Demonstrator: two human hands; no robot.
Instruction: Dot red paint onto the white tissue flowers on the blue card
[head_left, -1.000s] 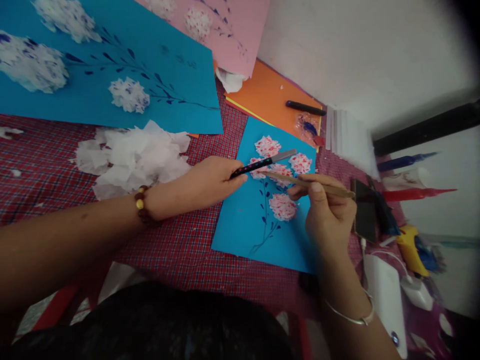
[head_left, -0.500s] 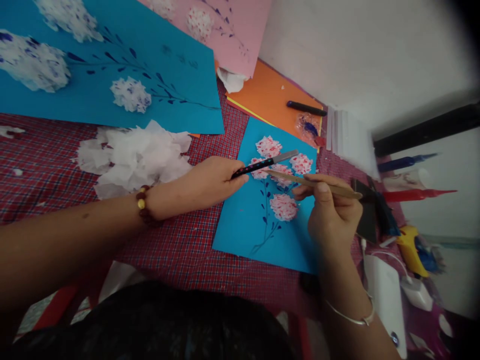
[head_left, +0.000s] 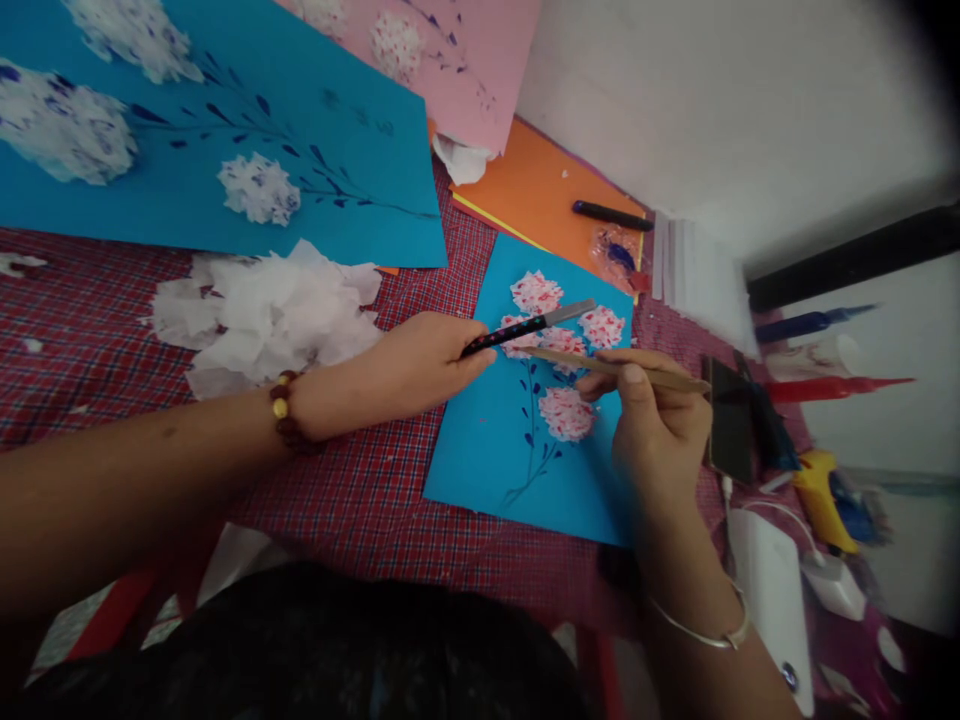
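Note:
A blue card (head_left: pixel 465 450) lies on the checked cloth, bearing several pink-and-white paper flowers, such as the lowest one (head_left: pixel 567 414), with dark painted stems and leaves. My left hand (head_left: pixel 420 362) is closed on a black dotted pen (head_left: pixel 517 332) with a grey end, held over the card's left edge. From the right, my right hand (head_left: pixel 660 425) grips a flat wooden stick (head_left: pixel 611 370). The stick's tip reaches the middle flowers, close beneath the pen; whether it touches them is unclear.
Crumpled white tissue (head_left: pixel 277 310) lies left of the card. Behind are a larger blue card (head_left: pixel 360 150), a pink card (head_left: pixel 495 60) and orange sheets (head_left: pixel 540 190) with a dark marker (head_left: pixel 613 215). At right are a phone (head_left: pixel 729 420) and a white power bank (head_left: pixel 772 590).
My right hand has shifted slightly left with the wooden stick, whose tip is a little further left and lower. My left hand and the pen have barely moved.

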